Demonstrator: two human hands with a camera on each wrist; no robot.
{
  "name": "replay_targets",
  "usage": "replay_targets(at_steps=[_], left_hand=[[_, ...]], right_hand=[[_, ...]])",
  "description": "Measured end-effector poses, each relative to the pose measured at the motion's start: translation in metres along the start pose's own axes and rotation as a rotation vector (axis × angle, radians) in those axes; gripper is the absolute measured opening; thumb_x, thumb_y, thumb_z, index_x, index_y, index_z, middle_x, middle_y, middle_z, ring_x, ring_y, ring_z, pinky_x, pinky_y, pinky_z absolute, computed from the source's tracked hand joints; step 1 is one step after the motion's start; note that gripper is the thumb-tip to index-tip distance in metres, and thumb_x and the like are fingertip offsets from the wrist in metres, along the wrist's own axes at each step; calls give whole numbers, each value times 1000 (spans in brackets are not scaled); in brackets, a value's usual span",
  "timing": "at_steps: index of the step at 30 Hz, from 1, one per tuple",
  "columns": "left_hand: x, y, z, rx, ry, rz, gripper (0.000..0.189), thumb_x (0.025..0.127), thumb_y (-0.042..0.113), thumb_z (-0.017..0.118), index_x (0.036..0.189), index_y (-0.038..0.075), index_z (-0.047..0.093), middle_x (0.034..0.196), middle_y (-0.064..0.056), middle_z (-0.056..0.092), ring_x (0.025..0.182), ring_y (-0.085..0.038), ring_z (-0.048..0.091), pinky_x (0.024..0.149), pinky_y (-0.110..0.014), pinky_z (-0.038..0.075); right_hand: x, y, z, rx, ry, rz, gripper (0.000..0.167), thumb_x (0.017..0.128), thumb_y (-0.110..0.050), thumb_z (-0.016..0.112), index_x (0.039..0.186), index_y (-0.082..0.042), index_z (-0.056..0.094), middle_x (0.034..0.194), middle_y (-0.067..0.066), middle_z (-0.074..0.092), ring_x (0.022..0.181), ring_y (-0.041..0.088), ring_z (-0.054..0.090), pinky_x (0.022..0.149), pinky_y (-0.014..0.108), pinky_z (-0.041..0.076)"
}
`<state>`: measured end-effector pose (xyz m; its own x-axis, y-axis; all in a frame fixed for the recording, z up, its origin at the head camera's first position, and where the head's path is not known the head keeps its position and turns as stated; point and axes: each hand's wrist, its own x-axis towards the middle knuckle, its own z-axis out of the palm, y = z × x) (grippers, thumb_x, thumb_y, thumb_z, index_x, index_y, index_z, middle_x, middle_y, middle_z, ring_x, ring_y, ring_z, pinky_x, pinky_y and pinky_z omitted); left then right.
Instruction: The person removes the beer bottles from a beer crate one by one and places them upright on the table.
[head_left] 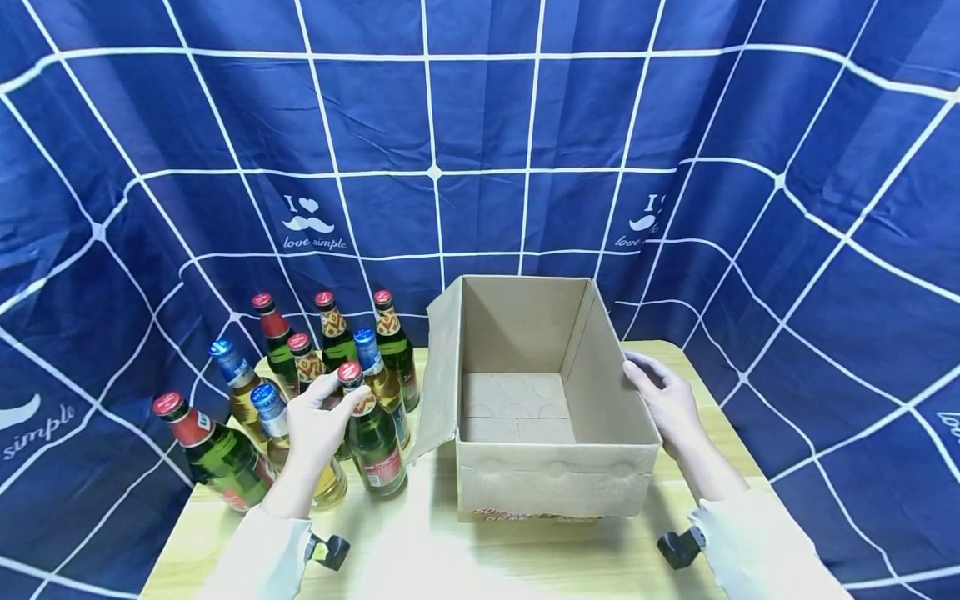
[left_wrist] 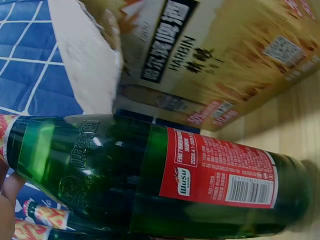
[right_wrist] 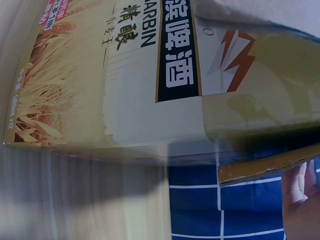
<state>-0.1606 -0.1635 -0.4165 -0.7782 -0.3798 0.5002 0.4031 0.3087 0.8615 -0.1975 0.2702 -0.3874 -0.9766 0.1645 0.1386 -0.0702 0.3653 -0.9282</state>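
Observation:
My left hand (head_left: 317, 421) grips the neck of a green beer bottle (head_left: 372, 442) with a red cap, thumb and fingers just below the cap. The bottle stands nearly upright, and its red label (left_wrist: 220, 170) with a barcode shows in the left wrist view. To its right is a tall cardboard beer box (head_left: 551, 479), its top open and the floor inside visible. At the box's right rim, my right hand (head_left: 667, 400) holds the folded-out flap (right_wrist: 270, 167); part of its fingers is hidden behind the cardboard.
Several more bottles crowd the table's left side, such as a blue-capped one (head_left: 386, 387) and a leaning green one (head_left: 217, 458). The box's left flap (head_left: 437, 379) sticks out toward them. A blue checked curtain (head_left: 480, 125) surrounds the wooden table (head_left: 420, 550).

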Motion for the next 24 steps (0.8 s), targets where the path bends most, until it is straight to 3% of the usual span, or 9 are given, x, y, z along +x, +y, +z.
replay_targets(at_steps=[9,18,22,24], left_hand=[[-4,-10,0,-6,-22,-32,34,70,-4,81,102,-6,71,75,15,60,56,2,54,55,-12,46],[-8,-18,-1,88,-3,29,31,68,-1,83,97,-3,74,77,13,60,59,3,51,56,-10,42],[-9,-17,-2,98,-7,-6,32,70,1,82,100,-4,72,81,8,65,60,3,53,57,-10,43],[-10,-15,-4,87,-24,-58,33,72,2,81,102,-4,72,85,-3,69,60,4,56,58,-11,45]], right_hand=[[-1,0,-1,-11,4,3,53,93,-38,61,129,0,56,93,-24,60,88,-1,56,76,15,44],[0,1,-3,10,9,-1,53,92,-37,62,129,0,56,93,-24,60,88,-1,56,75,15,45],[0,1,-2,-2,1,3,53,93,-38,61,129,0,56,94,-23,60,88,-1,56,76,15,45],[0,1,-1,-14,-2,4,53,93,-38,61,130,0,55,94,-23,60,88,0,56,76,15,45]])
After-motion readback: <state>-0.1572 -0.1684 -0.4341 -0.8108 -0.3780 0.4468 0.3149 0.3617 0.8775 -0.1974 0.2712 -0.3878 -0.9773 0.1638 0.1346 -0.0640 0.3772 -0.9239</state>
